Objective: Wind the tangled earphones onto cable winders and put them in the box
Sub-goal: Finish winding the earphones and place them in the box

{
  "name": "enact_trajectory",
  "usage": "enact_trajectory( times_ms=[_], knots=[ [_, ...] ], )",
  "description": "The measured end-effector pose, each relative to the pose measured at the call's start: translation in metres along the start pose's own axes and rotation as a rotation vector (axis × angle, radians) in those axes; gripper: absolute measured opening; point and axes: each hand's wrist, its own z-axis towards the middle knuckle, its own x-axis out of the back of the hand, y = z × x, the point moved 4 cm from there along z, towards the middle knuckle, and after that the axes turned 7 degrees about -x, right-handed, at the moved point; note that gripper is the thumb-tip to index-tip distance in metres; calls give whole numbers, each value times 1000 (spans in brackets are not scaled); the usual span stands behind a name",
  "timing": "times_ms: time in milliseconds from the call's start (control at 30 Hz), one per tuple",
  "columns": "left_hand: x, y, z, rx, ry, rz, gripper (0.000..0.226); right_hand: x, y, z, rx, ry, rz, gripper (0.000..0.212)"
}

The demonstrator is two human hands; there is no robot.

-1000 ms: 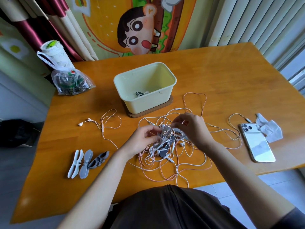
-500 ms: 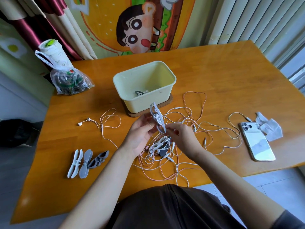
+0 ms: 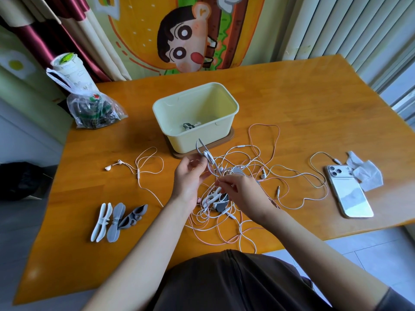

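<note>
A tangle of white and pink earphones (image 3: 249, 173) lies on the wooden table (image 3: 292, 104) in front of the cream box (image 3: 195, 117). My left hand (image 3: 190, 176) holds a grey cable winder (image 3: 205, 154) upright above the tangle. My right hand (image 3: 242, 191) pinches a white cable just below the winder. More winders (image 3: 215, 198) lie inside the tangle between my hands. One wound earphone (image 3: 189, 125) sits on the box floor. A separate white earphone (image 3: 134, 169) lies to the left.
Three spare winders (image 3: 116, 217), white and grey, lie at the front left. A phone (image 3: 348, 191) and a crumpled tissue (image 3: 366, 173) are at the right, with a cable plugged in. A plastic bag with a cup (image 3: 89, 108) stands at the back left.
My left hand lifted a grey winder out of the tangle and now holds it upright. My right hand came off the pile and moved to pinch a cable below it.
</note>
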Motion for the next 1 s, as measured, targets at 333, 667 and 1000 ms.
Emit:
enact_trajectory(
  times_ms=[333,667,1000],
  knots=[
    [8,-4,1,-51,102,256,5,1,-2,-3,-6,4,-30,26],
    [3,5,-3,-401,-140,817,20,6,-3,-4,35,36,-55,24],
    [-6,4,-10,-378,-381,937,23,35,1,5,17,169,-74,17]
  ],
)
